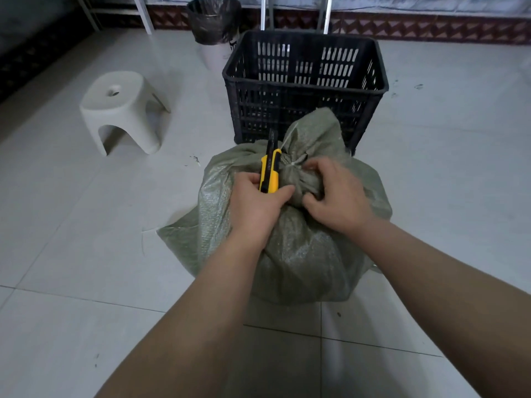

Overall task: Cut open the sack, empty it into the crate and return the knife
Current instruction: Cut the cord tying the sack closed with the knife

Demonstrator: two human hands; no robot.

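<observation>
While a white stool (pixel 116 109) stands at the left, we grip the yellow knife (pixel 270 173) in our left hand (pixel 255 201), tip up beside the tied neck of the green sack (pixel 301 254). Our right hand (pixel 337 196) pinches that neck; the black crate (pixel 258 110) stands just behind.

Woven sack (pixel 290 254) — matt; glossy floor tiles (pixel 86 254).

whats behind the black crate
Behind the crate rise two pale metal uprights, and a white bin with a black liner stands behind its left corner. Where the uprights meet the floor is covered by the crate.
</observation>
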